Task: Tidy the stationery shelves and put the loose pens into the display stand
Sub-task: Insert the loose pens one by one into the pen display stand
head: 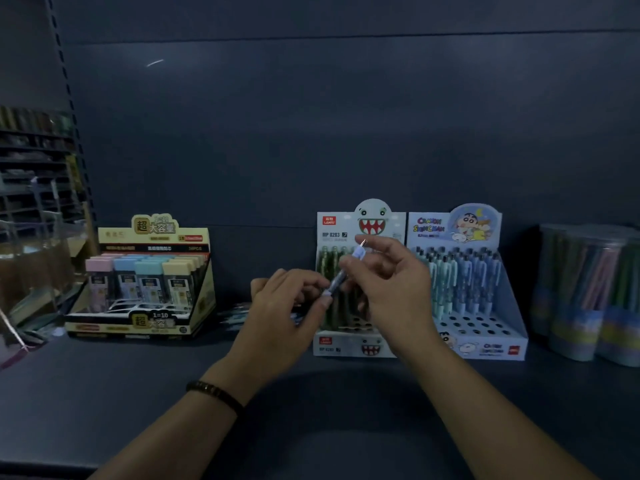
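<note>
dark shelf (104,393), pen (337,280) pinched between left hand (284,317) and right hand (394,282)

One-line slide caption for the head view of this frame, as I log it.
Left hand and right hand together hold a pale blue pen in front of the monster-face display stand on a dark shelf.

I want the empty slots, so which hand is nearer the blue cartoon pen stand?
Right. The right hand is beside the left edge of the blue stand; the left hand is farther left, at the lower end of the pen.
</note>
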